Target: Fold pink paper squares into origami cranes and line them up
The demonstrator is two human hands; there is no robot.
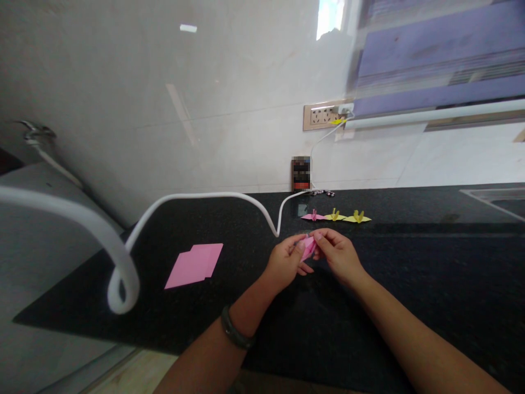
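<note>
A small piece of folded pink paper [308, 249] is held between my two hands above the dark countertop. My left hand [287, 258] is closed on its left side, thumb on top. At the paper's right edge, my right hand [337, 253] pinches it between thumb and fingers. My fingers cover part of the folds. Just beyond my hands stand a pink paper crane [314, 217] and two yellow ones, a middle yellow crane [334, 216] and a right yellow crane [358, 218], lined up wing to wing.
Flat pink paper sheets [194, 265] lie overlapping on the black countertop [164, 323] to the left. A white flexible stand arm [205, 195] curves across the left side. A phone [301, 174] leans on the wall, below a wall socket [324, 116] with a charger. A faucet [39, 133] is far left.
</note>
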